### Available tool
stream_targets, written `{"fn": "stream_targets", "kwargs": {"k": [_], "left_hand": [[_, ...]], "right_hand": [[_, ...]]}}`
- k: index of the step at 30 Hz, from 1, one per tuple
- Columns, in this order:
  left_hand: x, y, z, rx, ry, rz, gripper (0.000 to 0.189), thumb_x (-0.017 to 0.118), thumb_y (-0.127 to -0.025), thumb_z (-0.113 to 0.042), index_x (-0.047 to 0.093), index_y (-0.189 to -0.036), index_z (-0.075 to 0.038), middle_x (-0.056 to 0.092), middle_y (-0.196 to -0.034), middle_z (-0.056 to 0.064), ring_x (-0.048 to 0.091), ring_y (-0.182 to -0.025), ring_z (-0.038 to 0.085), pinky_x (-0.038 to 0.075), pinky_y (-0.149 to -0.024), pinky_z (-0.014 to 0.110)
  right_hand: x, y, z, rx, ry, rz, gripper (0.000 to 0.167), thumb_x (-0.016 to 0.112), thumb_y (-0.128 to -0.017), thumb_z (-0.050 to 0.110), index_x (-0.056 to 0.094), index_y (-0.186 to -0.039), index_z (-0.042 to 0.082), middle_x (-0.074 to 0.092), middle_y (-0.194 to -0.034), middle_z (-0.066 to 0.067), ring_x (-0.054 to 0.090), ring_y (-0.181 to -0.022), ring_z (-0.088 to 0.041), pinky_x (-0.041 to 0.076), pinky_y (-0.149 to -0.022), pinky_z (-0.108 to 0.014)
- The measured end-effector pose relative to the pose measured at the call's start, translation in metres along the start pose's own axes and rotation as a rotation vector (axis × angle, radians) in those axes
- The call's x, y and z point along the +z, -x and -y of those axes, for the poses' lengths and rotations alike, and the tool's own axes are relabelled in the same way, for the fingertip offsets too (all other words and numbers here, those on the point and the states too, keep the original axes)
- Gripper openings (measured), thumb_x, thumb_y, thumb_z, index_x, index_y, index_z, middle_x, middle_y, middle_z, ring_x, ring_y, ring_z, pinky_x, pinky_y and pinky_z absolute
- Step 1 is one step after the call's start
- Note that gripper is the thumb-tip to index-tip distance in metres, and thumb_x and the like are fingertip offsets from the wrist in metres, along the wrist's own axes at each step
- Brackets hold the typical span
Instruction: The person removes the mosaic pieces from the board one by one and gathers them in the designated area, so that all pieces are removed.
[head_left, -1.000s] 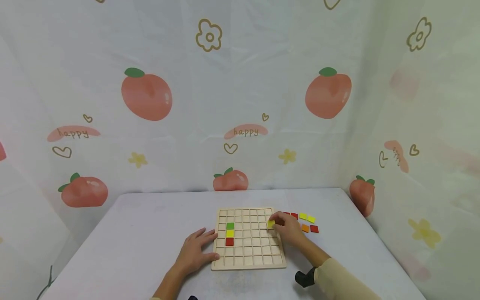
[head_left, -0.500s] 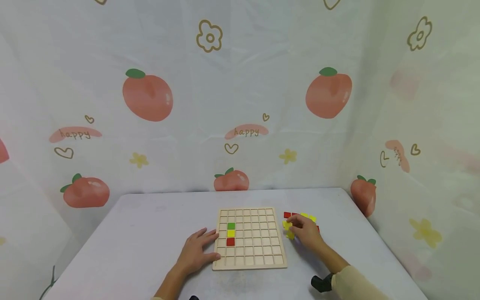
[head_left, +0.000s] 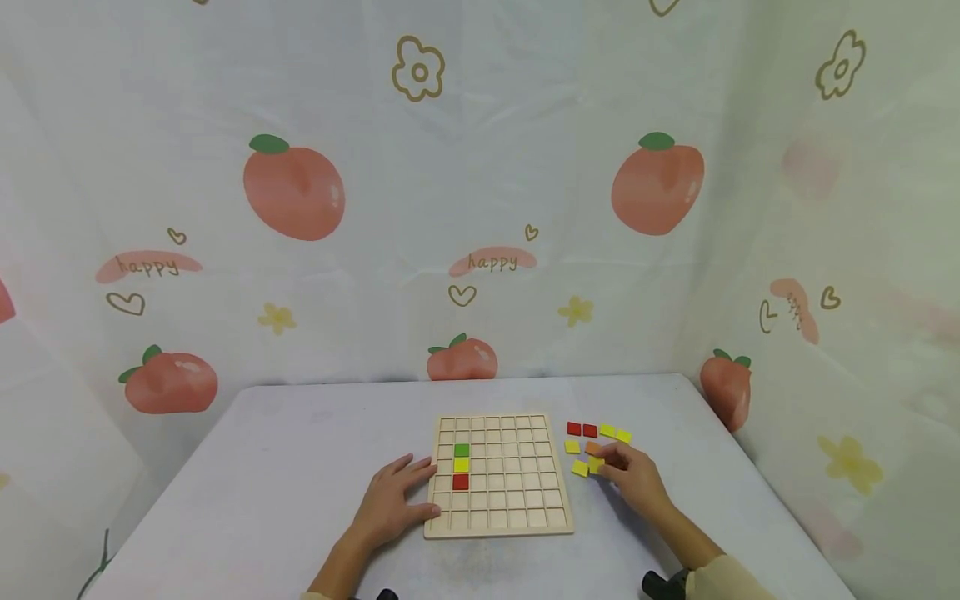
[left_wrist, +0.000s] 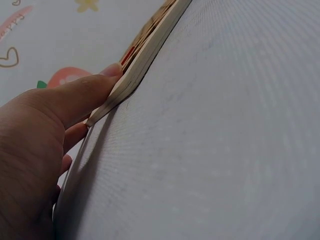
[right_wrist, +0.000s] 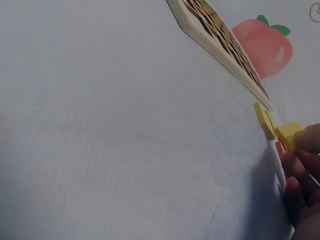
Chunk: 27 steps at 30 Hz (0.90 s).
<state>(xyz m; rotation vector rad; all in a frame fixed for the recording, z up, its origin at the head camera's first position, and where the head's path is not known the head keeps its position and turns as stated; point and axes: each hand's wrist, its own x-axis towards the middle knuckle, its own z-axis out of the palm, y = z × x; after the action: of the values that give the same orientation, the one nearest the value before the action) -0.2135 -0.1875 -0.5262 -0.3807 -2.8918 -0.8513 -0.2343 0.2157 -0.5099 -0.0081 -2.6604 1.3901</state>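
Observation:
A square wooden grid board (head_left: 517, 482) lies on the table, with a green tile (head_left: 462, 450), a yellow tile (head_left: 461, 465) and a red tile (head_left: 461, 482) in one column near its left side. My left hand (head_left: 388, 502) rests at the board's left edge, fingers spread; in the left wrist view its thumb (left_wrist: 85, 95) touches the rim. Right of the board, my right hand (head_left: 633, 479) pinches another yellow tile (right_wrist: 288, 136) between thumb and fingers, low among the loose tiles. An orange tile (head_left: 592, 448) is partly hidden by that hand.
Loose yellow tiles (head_left: 580, 468) lie close to the board's right edge. Farther back are two red tiles (head_left: 573, 428) and two more yellow tiles (head_left: 607, 431). A patterned curtain (head_left: 375, 317) hangs behind the white table (head_left: 285, 467).
My right hand has moved right, from over the board's right columns to the loose tiles. Two yellow tiles now lie beside the board's right edge. The left hand stays in place.

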Motion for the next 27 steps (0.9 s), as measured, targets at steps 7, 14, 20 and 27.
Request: {"fn": "stream_targets", "kwargs": {"k": [7, 14, 20, 27], "left_hand": [[0.0003, -0.0003, 0.0006, -0.001, -0.005, 0.001, 0.072, 0.074, -0.072, -0.059, 0.063, -0.132, -0.021, 0.055, -0.139, -0.005, 0.036, -0.136, 0.033, 0.028, -0.105, 0.063], [0.0, 0.0004, -0.0003, -0.002, 0.001, 0.006, 0.072, 0.075, -0.073, -0.059, 0.063, -0.132, -0.021, 0.055, -0.139, -0.004, 0.036, -0.136, 0.034, 0.027, -0.105, 0.063], [0.0004, 0.0006, 0.0, 0.001, -0.007, 0.002, 0.072, 0.074, -0.072, -0.06, 0.063, -0.132, -0.021, 0.055, -0.139, -0.005, 0.036, -0.136, 0.033, 0.028, -0.105, 0.063], [-0.0009, 0.0008, -0.0008, 0.01, 0.023, -0.001, 0.071, 0.077, -0.072, -0.055, 0.063, -0.132, -0.019, 0.055, -0.139, -0.004, 0.035, -0.137, 0.032, 0.026, -0.106, 0.062]], "right_hand": [[-0.0034, 0.0026, -0.0046, 0.014, 0.053, -0.005, 0.014, 0.07, -0.085, 0.0, 0.069, -0.097, 0.006, 0.066, -0.093, -0.003, 0.058, -0.086, -0.02, 0.053, -0.075, -0.029], [-0.0056, 0.0034, -0.0061, -0.005, 0.098, -0.004, 0.013, 0.07, -0.084, -0.002, 0.068, -0.094, 0.006, 0.064, -0.089, -0.002, 0.058, -0.085, -0.02, 0.053, -0.077, -0.035], [-0.0025, -0.0004, -0.0089, -0.034, 0.136, -0.022, 0.012, 0.071, -0.083, -0.001, 0.067, -0.091, 0.007, 0.061, -0.086, 0.0, 0.055, -0.081, -0.018, 0.05, -0.072, -0.032], [-0.0023, -0.0035, -0.0069, -0.069, 0.175, -0.052, 0.011, 0.072, -0.082, 0.0, 0.067, -0.09, 0.006, 0.057, -0.083, -0.002, 0.05, -0.076, -0.018, 0.044, -0.063, -0.028]]}}
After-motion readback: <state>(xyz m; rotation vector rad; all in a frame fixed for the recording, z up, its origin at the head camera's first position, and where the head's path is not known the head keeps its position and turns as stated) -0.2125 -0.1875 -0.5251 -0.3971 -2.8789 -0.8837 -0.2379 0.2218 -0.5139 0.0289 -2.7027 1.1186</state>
